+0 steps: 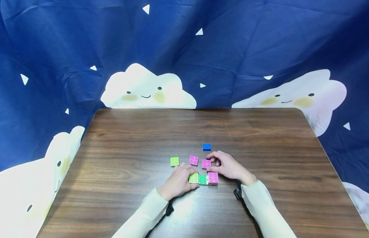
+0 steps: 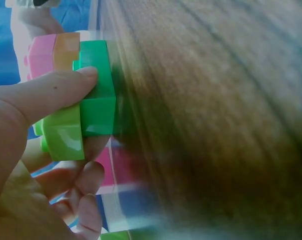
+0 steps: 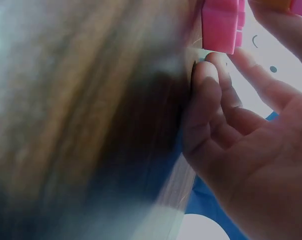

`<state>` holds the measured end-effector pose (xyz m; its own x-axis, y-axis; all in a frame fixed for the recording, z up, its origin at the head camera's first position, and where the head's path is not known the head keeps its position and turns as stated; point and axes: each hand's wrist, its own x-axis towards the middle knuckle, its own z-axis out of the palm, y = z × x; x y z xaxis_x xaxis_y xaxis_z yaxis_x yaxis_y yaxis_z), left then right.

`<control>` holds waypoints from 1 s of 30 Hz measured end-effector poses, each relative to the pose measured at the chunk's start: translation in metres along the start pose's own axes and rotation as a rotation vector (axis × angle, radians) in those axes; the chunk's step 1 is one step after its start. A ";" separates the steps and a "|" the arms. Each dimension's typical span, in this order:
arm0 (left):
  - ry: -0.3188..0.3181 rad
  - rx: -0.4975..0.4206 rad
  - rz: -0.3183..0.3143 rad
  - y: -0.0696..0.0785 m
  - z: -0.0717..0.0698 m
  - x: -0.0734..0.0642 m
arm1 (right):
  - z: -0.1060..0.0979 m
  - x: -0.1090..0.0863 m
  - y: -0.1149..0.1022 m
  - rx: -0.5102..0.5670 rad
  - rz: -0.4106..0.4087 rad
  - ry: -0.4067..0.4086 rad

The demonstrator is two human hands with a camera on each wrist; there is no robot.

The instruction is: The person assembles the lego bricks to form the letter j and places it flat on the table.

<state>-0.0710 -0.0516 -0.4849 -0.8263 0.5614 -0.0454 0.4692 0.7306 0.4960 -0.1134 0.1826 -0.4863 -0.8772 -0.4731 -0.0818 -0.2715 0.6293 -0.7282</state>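
My left hand (image 1: 179, 181) grips a joined group of bricks, its thumb across the near side and its fingers behind. In the left wrist view the group has a lime brick (image 2: 65, 135) on a longer green brick (image 2: 98, 107), plus an orange brick (image 2: 66, 50) beside a pink brick (image 2: 42, 52). From above, the green studs (image 1: 203, 179) lie between lime and pink. My right hand (image 1: 229, 166) pinches a separate pink brick (image 1: 206, 164) behind the group, thumb on its near side and index finger at its far side. The other right fingers are curled.
A loose pink brick (image 1: 193, 160) and a lime brick (image 1: 174, 161) lie behind the left hand. Farther back sits a blue brick (image 1: 206, 147). All rest on the brown wooden table (image 1: 136, 142), with a blue cloud-printed cloth (image 1: 220, 49) hanging behind it.
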 end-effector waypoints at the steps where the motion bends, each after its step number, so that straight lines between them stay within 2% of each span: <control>1: -0.001 0.003 0.002 0.000 0.000 0.000 | 0.000 0.001 0.000 -0.005 -0.001 -0.007; 10: 0.007 0.016 0.013 0.000 0.000 0.001 | 0.000 0.006 -0.003 -0.037 0.002 -0.041; 19: 0.018 0.021 0.018 0.000 -0.002 0.003 | 0.002 0.006 -0.001 -0.075 -0.008 -0.030; 30: 0.027 0.027 0.018 -0.002 0.000 0.004 | 0.002 0.006 0.001 -0.052 0.025 -0.010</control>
<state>-0.0756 -0.0509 -0.4866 -0.8257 0.5639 -0.0135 0.4915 0.7310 0.4733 -0.1178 0.1787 -0.4888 -0.8799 -0.4629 -0.1069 -0.2699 0.6722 -0.6894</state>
